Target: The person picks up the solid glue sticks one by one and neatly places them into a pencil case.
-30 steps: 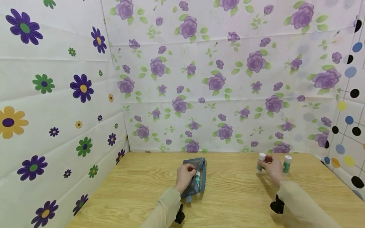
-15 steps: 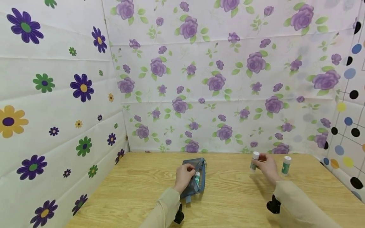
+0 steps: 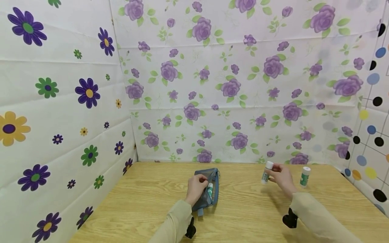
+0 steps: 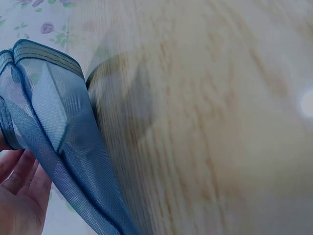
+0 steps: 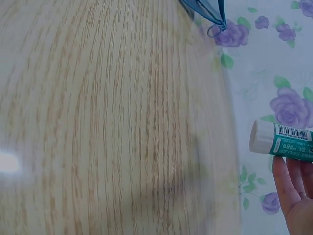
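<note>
- The near edge of the blue mesh zip pouch (image 3: pixel 201 203), set left of centre on the wood-grain table (image 3: pixel 243 216), is pinched by the left hand (image 3: pixel 196 189), fingers bent, thumb opposed.
- In judgement, that edge should be drawn aside steadily so the mouth is not narrowed over the stowed glue stick (image 3: pixel 210 191).
- The held glue stick (image 3: pixel 266 173), slightly tilted and apparently lifted, is gripped between thumb and fingers of the right hand (image 3: pixel 282 177); the body, not the white cap, is best grasped.
- The standing glue stick (image 3: pixel 305 177), upright and right of that hand, is touched by neither; knuckle clearance should be observed.
- In the left wrist view, fingers beyond the mesh are revealed; the stowed stick, seen from the head, is not.
- Only in the right wrist view is a barcode (image 5: pixel 293 132) shown.
</note>
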A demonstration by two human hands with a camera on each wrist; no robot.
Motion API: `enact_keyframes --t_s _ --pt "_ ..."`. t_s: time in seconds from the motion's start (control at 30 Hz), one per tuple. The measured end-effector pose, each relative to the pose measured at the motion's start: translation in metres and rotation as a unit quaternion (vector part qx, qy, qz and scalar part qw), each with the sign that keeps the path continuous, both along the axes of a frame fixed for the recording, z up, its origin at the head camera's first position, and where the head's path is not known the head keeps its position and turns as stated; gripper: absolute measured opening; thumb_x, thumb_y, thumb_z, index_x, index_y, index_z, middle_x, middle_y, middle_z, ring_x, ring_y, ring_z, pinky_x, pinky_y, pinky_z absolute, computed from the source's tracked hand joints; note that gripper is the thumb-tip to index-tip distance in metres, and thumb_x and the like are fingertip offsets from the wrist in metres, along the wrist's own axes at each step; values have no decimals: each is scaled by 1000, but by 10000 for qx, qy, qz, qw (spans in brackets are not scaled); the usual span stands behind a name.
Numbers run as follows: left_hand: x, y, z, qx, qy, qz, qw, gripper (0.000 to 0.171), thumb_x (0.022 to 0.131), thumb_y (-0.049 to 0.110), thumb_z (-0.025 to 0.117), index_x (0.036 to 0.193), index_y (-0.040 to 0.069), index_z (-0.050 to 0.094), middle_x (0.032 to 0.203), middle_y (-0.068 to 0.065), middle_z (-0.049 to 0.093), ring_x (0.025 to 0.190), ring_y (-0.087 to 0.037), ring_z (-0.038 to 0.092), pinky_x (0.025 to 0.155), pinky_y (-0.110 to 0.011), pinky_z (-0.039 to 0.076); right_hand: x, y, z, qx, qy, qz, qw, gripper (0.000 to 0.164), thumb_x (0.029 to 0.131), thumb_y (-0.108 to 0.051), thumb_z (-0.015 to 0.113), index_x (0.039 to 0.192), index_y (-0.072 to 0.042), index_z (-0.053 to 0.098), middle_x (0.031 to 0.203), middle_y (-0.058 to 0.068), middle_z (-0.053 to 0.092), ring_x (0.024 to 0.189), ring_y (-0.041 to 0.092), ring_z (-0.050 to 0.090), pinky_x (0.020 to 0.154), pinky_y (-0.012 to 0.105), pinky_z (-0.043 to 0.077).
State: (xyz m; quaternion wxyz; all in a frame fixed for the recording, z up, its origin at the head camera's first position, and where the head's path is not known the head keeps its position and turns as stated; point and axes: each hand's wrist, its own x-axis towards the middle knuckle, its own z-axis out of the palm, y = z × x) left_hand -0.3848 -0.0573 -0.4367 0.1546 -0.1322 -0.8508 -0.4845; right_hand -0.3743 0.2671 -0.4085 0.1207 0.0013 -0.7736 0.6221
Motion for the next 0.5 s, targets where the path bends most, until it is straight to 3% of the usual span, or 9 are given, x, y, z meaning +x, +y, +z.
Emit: enact_keyframes --t_s 0.33,0.5 --pt "0 -1 0 -26 -1 -1 10000 8 83 2 60 86 0 67 72 1 57 60 -12 51 52 -28 43 0 -8 0 -321 -70 343 9989 50 87 -20 63 119 11 40 106 22 46 92 28 53 79 44 45" --pt "-1 -1 0 -1 -13 -42 10000 8 84 2 60 87 -1 67 72 1 57 60 -12 51 52 -28 43 -11 -3 -12 -572 141 630 9963 47 83 -23 67 113 9 48 99 20 50 86 27 57 73 42 48"
